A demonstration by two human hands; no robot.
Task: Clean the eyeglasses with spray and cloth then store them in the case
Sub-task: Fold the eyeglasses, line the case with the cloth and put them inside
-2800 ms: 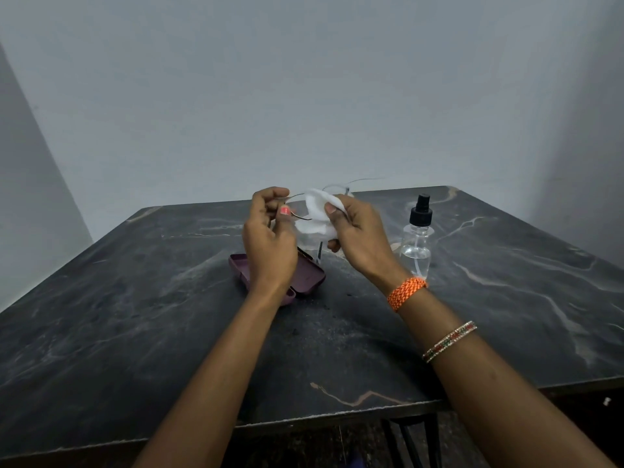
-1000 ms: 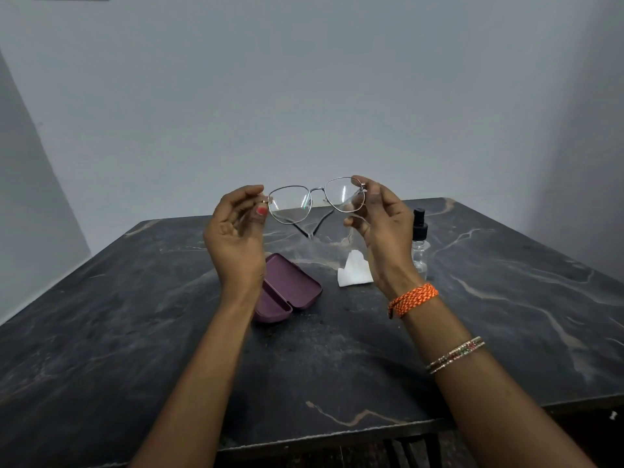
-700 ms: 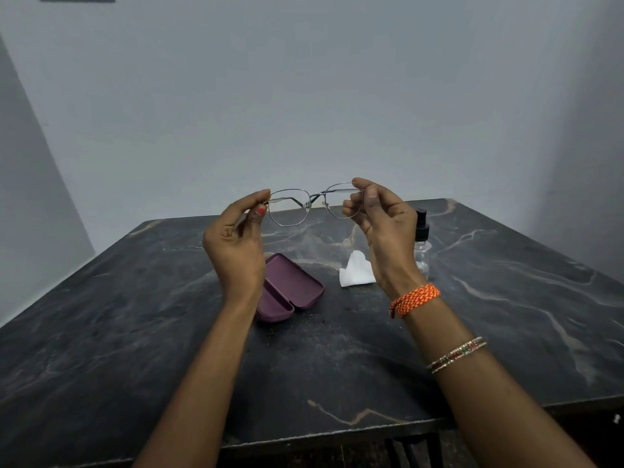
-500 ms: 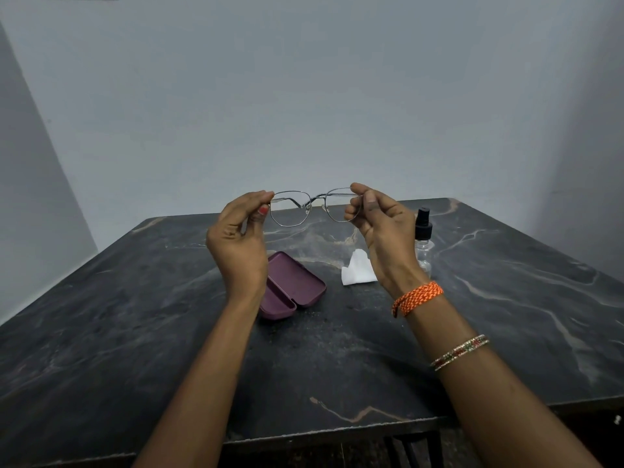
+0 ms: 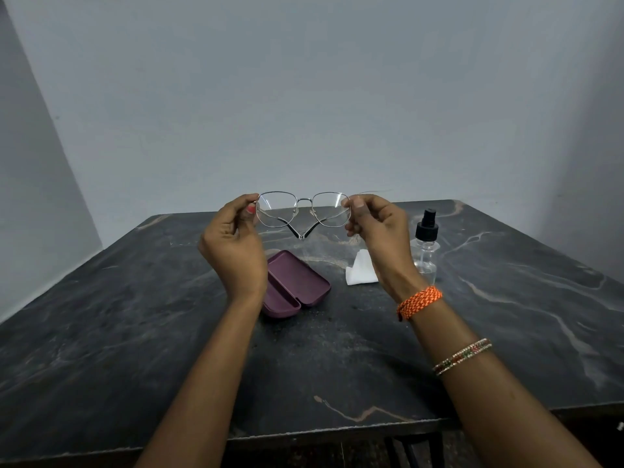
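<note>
Thin metal-framed eyeglasses (image 5: 304, 209) are held up above the table, lenses upright and facing me, their temple tips crossing below the bridge. My left hand (image 5: 234, 246) pinches the frame's left end and my right hand (image 5: 378, 238) pinches its right end. Below them an open maroon case (image 5: 297, 285) lies on the dark marble table (image 5: 337, 366), partly hidden by my left wrist. A white cloth (image 5: 359, 273) lies crumpled to the right of the case, behind my right wrist. A clear spray bottle (image 5: 426, 246) with a black pump stands to the right of the cloth.
The table's front edge runs across the bottom of the view, with dark legs under it. A plain grey wall stands close behind the table and another on the left.
The cloth that my right hand rubbed on the lenses now lies on the table. Both hands hold the glasses, which tipped flat and have come back upright facing me.
</note>
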